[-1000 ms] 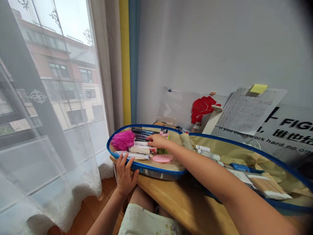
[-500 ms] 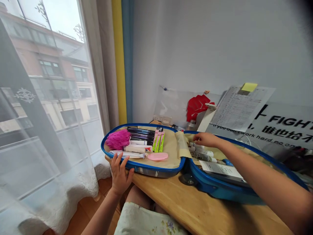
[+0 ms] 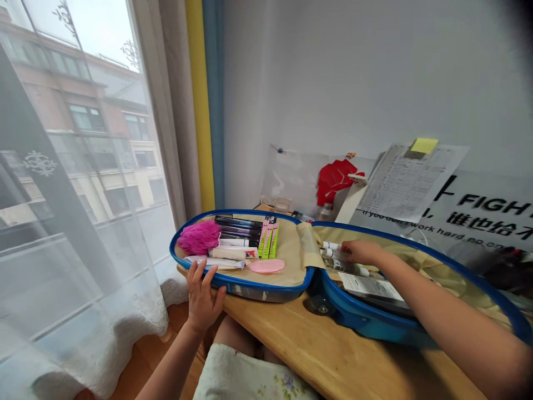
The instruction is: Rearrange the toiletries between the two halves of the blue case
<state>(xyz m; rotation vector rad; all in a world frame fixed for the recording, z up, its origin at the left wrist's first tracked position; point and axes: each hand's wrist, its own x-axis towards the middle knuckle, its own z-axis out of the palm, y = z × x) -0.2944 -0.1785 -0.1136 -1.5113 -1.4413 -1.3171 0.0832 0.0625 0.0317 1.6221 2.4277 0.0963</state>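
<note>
An open blue suitcase (image 3: pixel 275 289) lies with its two halves spread side by side. My left hand (image 3: pixel 204 291) rests over the near rim of the left half, fingers spread, beside a flat white packet (image 3: pixel 214 263). That half also holds a magenta bath puff (image 3: pixel 199 238), dark slim packs (image 3: pixel 239 224), pink-and-green boxes (image 3: pixel 267 238), a pale tube (image 3: pixel 229 254) and a pink oval item (image 3: pixel 267 266). In the right half, my right hand (image 3: pixel 361 251) has its fingers closed at the end of a white tube (image 3: pixel 331 245); the fingertips are partly hidden. Clear bottles (image 3: pixel 343 265) lie just below.
The suitcase stands on a wooden table (image 3: pixel 300 333), a wheel (image 3: pixel 320 304) between its halves. Behind are a small clear bottle (image 3: pixel 326 212), clipped papers (image 3: pixel 416 180) and a lettered poster (image 3: pixel 491 211). A sheer curtain (image 3: pixel 104 250) hangs at the left.
My right hand has moved a little right and down within the right half, uncovering more of the white tube. My left hand stays at the rim.
</note>
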